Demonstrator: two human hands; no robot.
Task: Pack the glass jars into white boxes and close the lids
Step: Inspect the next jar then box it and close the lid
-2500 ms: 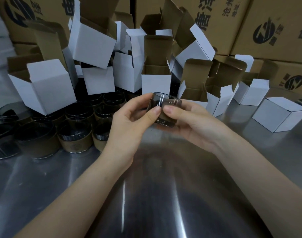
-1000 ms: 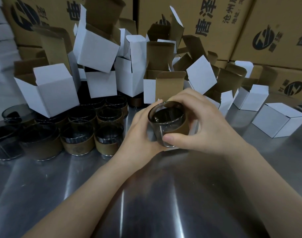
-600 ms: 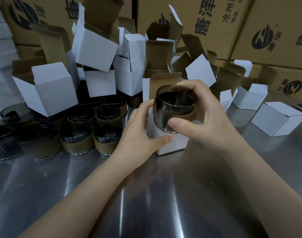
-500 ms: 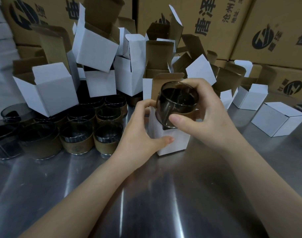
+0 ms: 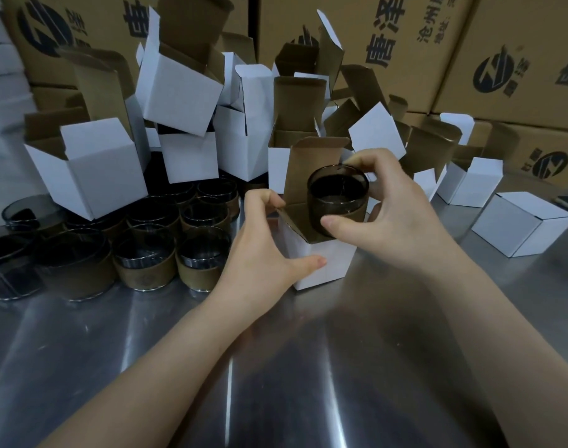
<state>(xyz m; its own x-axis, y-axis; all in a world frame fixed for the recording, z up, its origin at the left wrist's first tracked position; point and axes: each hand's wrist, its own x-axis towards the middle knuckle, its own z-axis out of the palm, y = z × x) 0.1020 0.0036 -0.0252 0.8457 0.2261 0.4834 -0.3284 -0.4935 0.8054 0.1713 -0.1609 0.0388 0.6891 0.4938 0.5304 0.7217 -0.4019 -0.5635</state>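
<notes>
Head view puts one smoked glass jar (image 5: 337,198) at the mouth of an open white box (image 5: 321,263) that stands on the steel table (image 5: 276,367). Its base is just entering between the brown flaps. The right hand (image 5: 402,215) grips the jar, thumb on the near wall at the paper band and fingers curled over the far rim. The left hand (image 5: 263,250) steadies the box, with its thumb pressed to the white front and its fingertips pinching the left flap back.

The jar is likely rigid, breakable and fairly weighty for its size, and its bare glass is slick. The kraft band round the lower half looks like the surest place to grip. The box seems light and would probably slide on steel unless braced.

One jar is in hand. The waiting jars (image 5: 146,253) on the left number perhaps a dozen, but the dim back rows blur together. Open boxes (image 5: 179,92) piled behind them come to roughly a dozen. One closed box (image 5: 521,227) sits at the right, and brown cartons (image 5: 518,59) are stacked behind.
</notes>
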